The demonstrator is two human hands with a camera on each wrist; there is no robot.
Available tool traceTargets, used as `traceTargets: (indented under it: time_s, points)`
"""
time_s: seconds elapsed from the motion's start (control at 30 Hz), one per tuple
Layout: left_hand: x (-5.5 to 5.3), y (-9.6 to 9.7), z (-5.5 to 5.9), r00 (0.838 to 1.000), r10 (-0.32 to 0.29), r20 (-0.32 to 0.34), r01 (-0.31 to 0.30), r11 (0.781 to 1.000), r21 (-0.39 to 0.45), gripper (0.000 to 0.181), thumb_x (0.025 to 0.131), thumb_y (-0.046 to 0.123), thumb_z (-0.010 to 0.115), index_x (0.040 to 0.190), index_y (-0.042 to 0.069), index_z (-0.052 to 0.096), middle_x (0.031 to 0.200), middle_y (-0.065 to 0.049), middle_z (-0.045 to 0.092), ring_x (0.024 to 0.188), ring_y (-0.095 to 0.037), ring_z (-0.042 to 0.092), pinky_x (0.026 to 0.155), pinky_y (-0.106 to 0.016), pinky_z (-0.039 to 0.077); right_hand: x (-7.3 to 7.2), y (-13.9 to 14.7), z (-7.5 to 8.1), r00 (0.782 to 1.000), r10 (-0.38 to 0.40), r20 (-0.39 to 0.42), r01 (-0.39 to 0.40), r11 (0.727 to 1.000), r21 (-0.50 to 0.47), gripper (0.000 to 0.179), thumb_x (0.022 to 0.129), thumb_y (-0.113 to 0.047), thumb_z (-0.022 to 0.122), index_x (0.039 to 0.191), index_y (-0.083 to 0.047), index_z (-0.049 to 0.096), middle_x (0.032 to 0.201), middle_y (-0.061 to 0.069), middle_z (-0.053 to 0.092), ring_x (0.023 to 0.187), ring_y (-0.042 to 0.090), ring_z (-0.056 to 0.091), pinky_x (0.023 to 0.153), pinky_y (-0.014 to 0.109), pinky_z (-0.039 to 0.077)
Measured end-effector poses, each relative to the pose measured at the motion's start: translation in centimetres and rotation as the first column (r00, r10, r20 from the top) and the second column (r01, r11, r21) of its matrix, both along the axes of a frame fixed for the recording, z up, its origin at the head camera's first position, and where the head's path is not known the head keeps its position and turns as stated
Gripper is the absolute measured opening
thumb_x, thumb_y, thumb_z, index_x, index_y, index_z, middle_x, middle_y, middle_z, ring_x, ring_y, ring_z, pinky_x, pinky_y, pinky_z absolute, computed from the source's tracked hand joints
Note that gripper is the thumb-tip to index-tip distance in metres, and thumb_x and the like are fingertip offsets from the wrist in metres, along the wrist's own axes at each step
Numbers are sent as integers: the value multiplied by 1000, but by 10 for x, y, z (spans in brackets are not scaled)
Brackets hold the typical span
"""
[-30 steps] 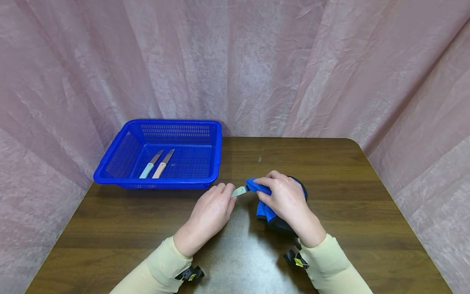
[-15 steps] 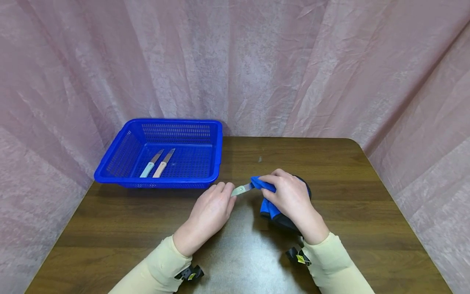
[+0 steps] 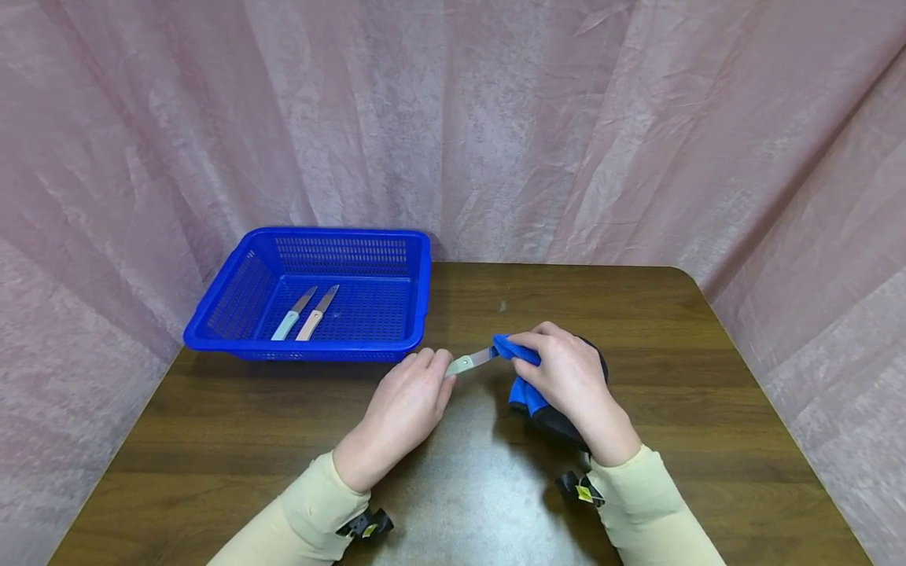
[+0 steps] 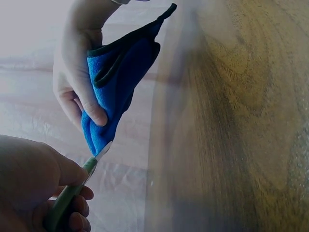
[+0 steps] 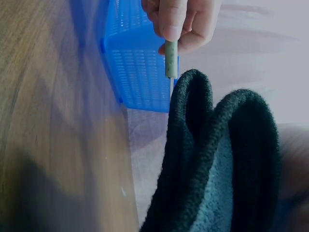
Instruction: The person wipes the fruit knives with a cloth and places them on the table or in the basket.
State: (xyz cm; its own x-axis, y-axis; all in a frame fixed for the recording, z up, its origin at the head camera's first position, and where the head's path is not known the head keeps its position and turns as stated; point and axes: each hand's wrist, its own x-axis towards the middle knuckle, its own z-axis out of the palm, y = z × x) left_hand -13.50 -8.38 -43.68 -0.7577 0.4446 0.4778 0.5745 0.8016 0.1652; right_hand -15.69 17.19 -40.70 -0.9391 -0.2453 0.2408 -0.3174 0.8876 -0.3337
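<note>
My left hand (image 3: 403, 409) grips the pale green handle of a small knife (image 3: 462, 365), its blade pointing right. Around the outer part of that blade, my right hand (image 3: 566, 373) pinches a folded blue cloth (image 3: 525, 395) with a black edge. Some bare blade shows between handle and cloth; the tip is hidden. In the left wrist view the cloth (image 4: 120, 72) hangs in folds from the right hand's fingers, and the green handle (image 4: 63, 205) lies in the left hand's curled fingers. The cloth's dark edge (image 5: 193, 145) covers much of the right wrist view.
A blue plastic basket (image 3: 418, 314) stands at the back left of the wooden table (image 3: 679, 377). Inside lie two knives, one with a light blue handle (image 3: 286, 325) and one with a peach handle (image 3: 310, 325). Pink curtains (image 3: 495, 141) hang behind the table.
My right hand and the cloth have slid right along the blade, away from the left hand. More bare blade now shows beside the handle. The left hand has stayed nearly still.
</note>
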Motion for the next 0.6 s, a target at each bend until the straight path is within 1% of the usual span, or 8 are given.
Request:
traceTargets:
  time_s: [0.33,0.6]
  points:
    - [0,-1,0,1000,-3,-8,3,1000,6,18,101,14,81,106,6,65,85,-5,60,73,-27,59,62,-40,51,-1,5,1,1000,-12,3,12,1000,-8,35,97,-25,82,131,-23,83,115,5,75,90,27,72,75,49,57]
    - [0,-1,1,1000,-7,-22,7,1000,8,18,101,14,81,106,6,65,85,-6,61,73,-28,59,62,-41,51,-3,9,1,1000,-22,-1,22,1000,-10,34,97,-24,81,130,-23,83,112,4,74,86,24,70,72,47,57]
